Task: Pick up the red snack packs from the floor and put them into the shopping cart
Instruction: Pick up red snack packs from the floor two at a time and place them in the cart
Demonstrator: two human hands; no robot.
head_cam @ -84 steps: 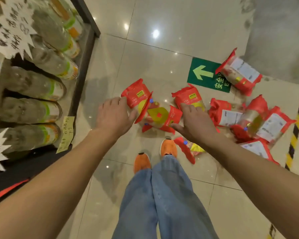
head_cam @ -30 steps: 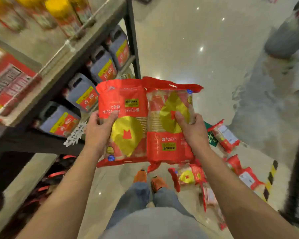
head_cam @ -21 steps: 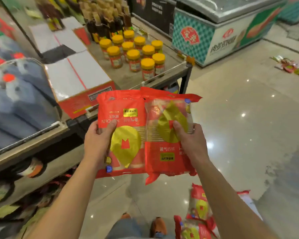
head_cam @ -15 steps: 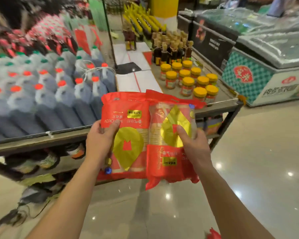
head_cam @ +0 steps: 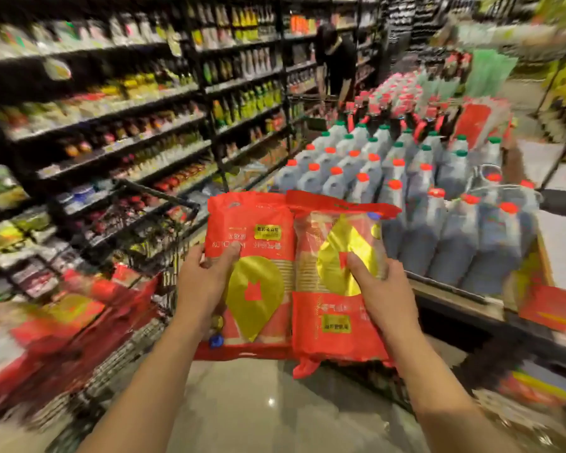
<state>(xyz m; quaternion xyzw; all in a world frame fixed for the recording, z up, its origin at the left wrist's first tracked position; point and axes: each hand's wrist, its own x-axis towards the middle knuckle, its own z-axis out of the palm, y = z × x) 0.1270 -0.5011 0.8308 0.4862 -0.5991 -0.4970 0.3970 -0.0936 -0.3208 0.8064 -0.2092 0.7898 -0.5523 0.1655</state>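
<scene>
Already red snack packs inside the black shopping cart.

Two snack packs side by side at centre, left hand on one, right hand on the other. Shopping cart low to the left, packs inside. Bottles stacked to the right, shelves behind the cart.

The left hand grips one red snack pack and the right hand another, side by side, right of the shopping cart, which holds more red packs
</scene>
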